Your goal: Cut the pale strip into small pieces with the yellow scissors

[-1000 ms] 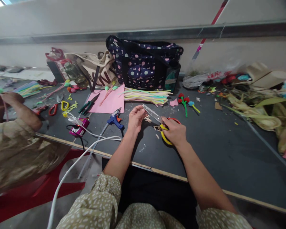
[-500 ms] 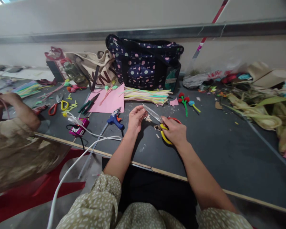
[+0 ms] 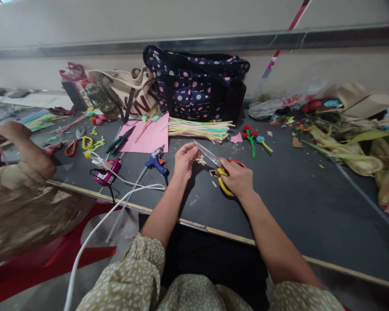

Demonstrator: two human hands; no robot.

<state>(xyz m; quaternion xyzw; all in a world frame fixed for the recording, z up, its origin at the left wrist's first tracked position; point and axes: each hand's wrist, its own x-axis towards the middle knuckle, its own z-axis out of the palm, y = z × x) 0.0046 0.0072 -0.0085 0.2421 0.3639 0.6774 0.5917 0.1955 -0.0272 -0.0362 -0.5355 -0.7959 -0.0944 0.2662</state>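
My right hand [image 3: 238,176] is wrapped round the handles of a pair of scissors [image 3: 210,156], one loop yellow and the other orange-red. The blades point up and left and reach to the fingertips of my left hand [image 3: 186,159]. Those left fingers are pinched together at the blade tips; whatever they hold is too small to make out. Small pale cut pieces [image 3: 201,160] lie on the dark table [image 3: 278,207] just below the blades. Left of my left hand rests a blue glue gun [image 3: 157,162] with a clear stick in its rear.
Behind my hands lie a bundle of pastel pipe cleaners [image 3: 201,129], a pink sheet [image 3: 149,142] and green-handled pliers [image 3: 120,140]. A dark patterned bag [image 3: 194,86] stands at the back. A white cable [image 3: 94,233] crosses the table edge. A co-worker's arm [image 3: 29,147] is at left.
My hands and the scissors stay almost in place. At left, the co-worker's hand has shifted slightly.
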